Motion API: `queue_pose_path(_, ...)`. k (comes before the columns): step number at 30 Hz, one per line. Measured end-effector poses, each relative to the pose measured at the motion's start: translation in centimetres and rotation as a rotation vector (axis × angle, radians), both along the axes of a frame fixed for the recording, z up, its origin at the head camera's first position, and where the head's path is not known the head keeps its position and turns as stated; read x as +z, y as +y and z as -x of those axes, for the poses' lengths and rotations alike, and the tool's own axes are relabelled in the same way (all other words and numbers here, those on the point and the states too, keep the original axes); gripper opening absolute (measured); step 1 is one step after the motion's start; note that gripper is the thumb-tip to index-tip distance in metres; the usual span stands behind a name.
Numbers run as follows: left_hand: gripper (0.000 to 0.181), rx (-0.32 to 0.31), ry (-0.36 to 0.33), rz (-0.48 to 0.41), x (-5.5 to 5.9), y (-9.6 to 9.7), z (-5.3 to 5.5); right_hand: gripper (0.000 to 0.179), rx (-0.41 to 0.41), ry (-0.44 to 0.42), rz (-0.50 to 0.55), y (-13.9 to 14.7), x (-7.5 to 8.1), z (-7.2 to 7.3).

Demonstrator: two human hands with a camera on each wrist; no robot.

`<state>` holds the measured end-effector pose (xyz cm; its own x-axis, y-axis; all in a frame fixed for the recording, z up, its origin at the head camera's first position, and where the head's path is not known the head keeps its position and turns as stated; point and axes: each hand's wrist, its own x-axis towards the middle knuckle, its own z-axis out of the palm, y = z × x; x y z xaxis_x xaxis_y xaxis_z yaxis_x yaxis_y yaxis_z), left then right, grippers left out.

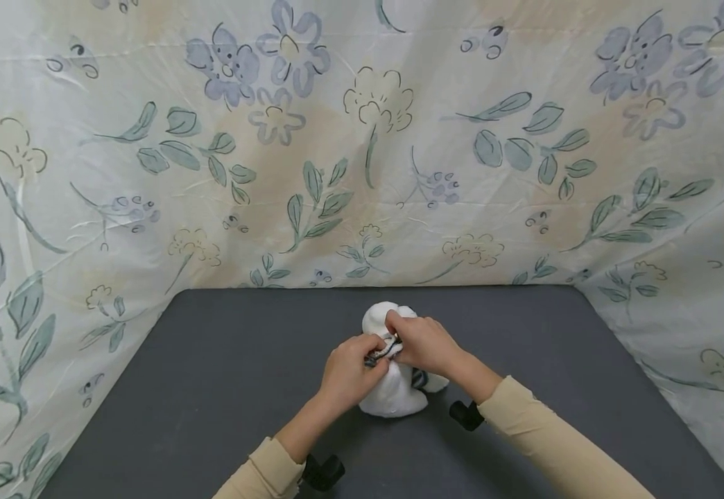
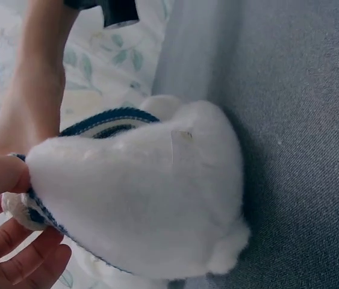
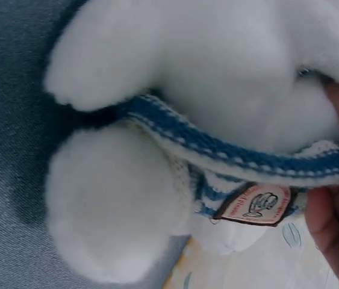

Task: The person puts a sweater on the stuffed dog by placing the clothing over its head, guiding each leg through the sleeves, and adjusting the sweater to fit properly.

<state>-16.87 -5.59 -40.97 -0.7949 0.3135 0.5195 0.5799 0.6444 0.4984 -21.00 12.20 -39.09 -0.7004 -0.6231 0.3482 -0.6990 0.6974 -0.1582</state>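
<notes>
A white plush toy point(image 1: 393, 395) sits upright on the dark table, its back partly showing in the left wrist view. Round its neck area is a blue-and-white knitted garment point(image 3: 217, 144), which bears a sewn patch point(image 3: 259, 205) with a printed figure. My left hand point(image 1: 351, 371) pinches the knit edge between thumb and fingers on the toy's near left side. On the other side my right hand point(image 1: 427, 343) pinches the same knit band, close to the left hand. The hands cover part of the toy's head and neck.
The grey fabric-covered table point(image 1: 225, 360) spreads around the toy. A floral curtain point(image 1: 312, 173) hangs behind it and along both sides. Black wrist cameras point(image 1: 324, 473) hang below the beige sleeves point(image 1: 562, 436).
</notes>
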Motion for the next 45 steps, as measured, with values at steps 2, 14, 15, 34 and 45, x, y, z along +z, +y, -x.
queue_pose_path(2, 0.008, 0.002, -0.007, 0.002, 0.1, 0.0, -0.1, 0.038, 0.006, 0.028, 0.007, 0.1, -0.2, -0.1)
queue_pose_path(14, 0.008, -0.021, -0.072, -0.056, 0.0, -0.7, 0.5, 0.031, 0.17, -0.043, 0.022, 1.4, -0.2, -0.5)
queue_pose_path(15, 0.008, -0.017, -0.077, -0.057, 0.0, -0.7, 0.6, 0.031, 0.176, -0.033, 0.018, 1.5, -0.2, -0.5)
queue_pose_path(34, 0.002, -0.021, -0.1, -0.124, -0.7, -0.9, 0.4, 0.025, 0.033, 0.315, 0.039, 1.1, -1.5, -0.6)
queue_pose_path(45, 0.005, 0.076, 0.057, -0.041, 0.4, -0.9, 1.0, 0.026, 0.024, 0.271, 0.036, 1.1, -1.5, -0.8)
